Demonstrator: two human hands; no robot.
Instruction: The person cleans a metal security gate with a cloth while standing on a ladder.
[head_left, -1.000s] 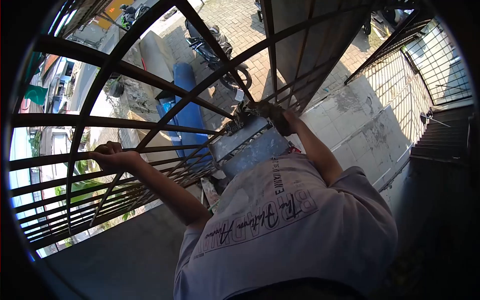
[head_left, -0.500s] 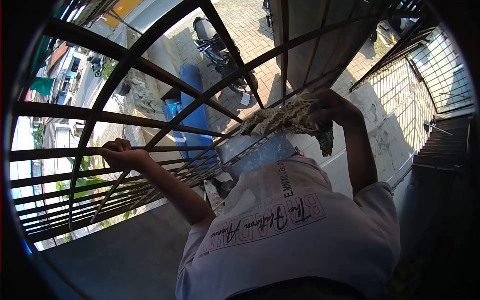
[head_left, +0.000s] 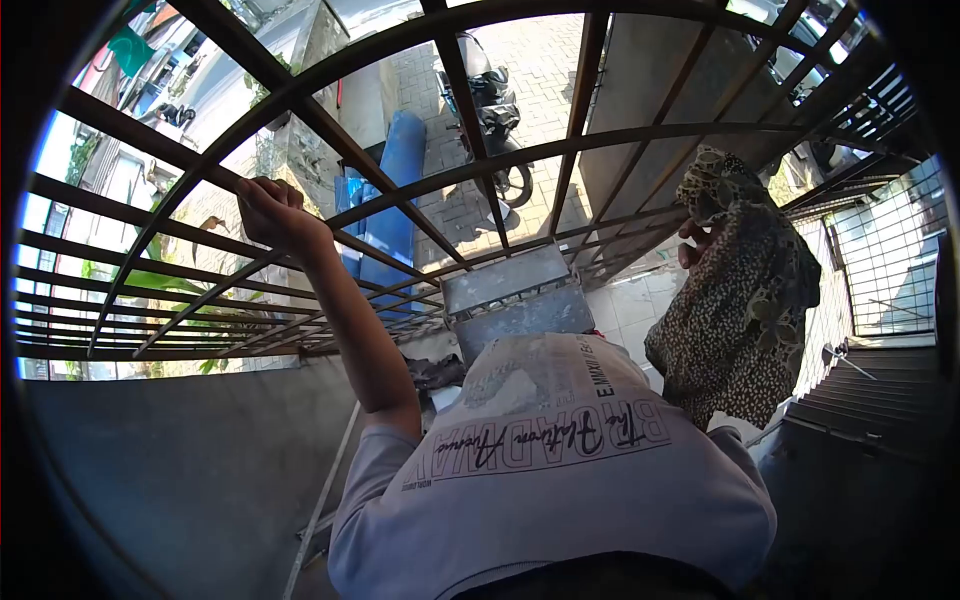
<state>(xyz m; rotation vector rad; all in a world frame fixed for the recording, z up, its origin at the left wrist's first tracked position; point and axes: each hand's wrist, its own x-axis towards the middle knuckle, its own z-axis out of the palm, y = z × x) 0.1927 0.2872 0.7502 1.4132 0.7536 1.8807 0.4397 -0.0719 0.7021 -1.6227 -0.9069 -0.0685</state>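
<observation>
My left hand (head_left: 270, 207) is wrapped around a dark metal bar of the balcony grille (head_left: 420, 190), arm stretched out. My right hand (head_left: 697, 238) is raised at the right and grips a brown patterned cloth (head_left: 745, 290), which hangs down over most of the hand and forearm. The cloth dangles just inside the grille bars, above my white printed shirt (head_left: 540, 450).
Through the grille I see a parked motorbike (head_left: 490, 100), a blue roll (head_left: 395, 190) and paved ground far below. A grey metal box (head_left: 515, 300) sits under the bars ahead. A grey wall (head_left: 180, 460) is at the left, stairs (head_left: 870, 400) at the right.
My right hand has lifted the cloth off the bars and swung it up and to the right, where it now hangs loose. My left hand has shifted higher along the grille.
</observation>
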